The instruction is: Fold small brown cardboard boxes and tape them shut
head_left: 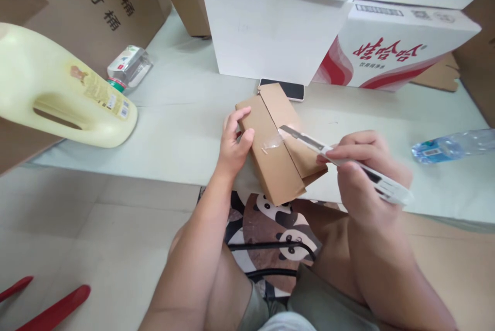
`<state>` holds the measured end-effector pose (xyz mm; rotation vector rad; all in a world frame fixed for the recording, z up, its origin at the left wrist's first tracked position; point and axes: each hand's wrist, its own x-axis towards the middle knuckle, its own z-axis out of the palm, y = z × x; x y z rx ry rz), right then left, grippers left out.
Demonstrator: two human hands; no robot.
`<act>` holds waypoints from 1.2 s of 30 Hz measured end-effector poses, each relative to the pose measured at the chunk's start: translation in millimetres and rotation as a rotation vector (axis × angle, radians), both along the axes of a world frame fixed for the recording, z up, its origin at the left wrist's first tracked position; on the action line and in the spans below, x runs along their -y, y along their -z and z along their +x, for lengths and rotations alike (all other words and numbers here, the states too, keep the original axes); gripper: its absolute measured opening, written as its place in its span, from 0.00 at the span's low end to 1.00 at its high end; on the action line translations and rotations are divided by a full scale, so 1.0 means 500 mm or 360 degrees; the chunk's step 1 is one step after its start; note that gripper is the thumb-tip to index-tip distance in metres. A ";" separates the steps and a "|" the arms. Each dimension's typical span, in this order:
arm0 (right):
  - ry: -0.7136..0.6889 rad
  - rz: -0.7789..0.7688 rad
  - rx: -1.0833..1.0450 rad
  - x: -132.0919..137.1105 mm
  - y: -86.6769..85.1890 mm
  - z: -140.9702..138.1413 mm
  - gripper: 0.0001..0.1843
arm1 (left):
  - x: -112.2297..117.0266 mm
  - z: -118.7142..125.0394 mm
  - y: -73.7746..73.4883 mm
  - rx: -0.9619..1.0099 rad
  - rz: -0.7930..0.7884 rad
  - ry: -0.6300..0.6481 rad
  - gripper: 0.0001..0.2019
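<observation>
A small brown cardboard box lies on the pale table, its near end jutting over the front edge. My left hand grips the box's left side, fingers curled over the top. My right hand is closed round a white utility knife. The knife's blade rests on the box's top, at a strip of clear tape over the flap seam.
A pale yellow jug lies at the left, a small bottle behind it. A phone lies past the box, before white cartons. A red-and-white carton and a plastic bottle sit right. Brown cartons stand at the back left.
</observation>
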<state>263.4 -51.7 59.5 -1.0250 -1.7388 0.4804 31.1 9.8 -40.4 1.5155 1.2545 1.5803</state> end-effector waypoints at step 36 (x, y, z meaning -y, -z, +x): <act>-0.0177 0.0253 0.0363 0.023 -0.044 -0.023 0.10 | 0.003 0.012 -0.010 -0.0189 0.0051 -0.0141 0.18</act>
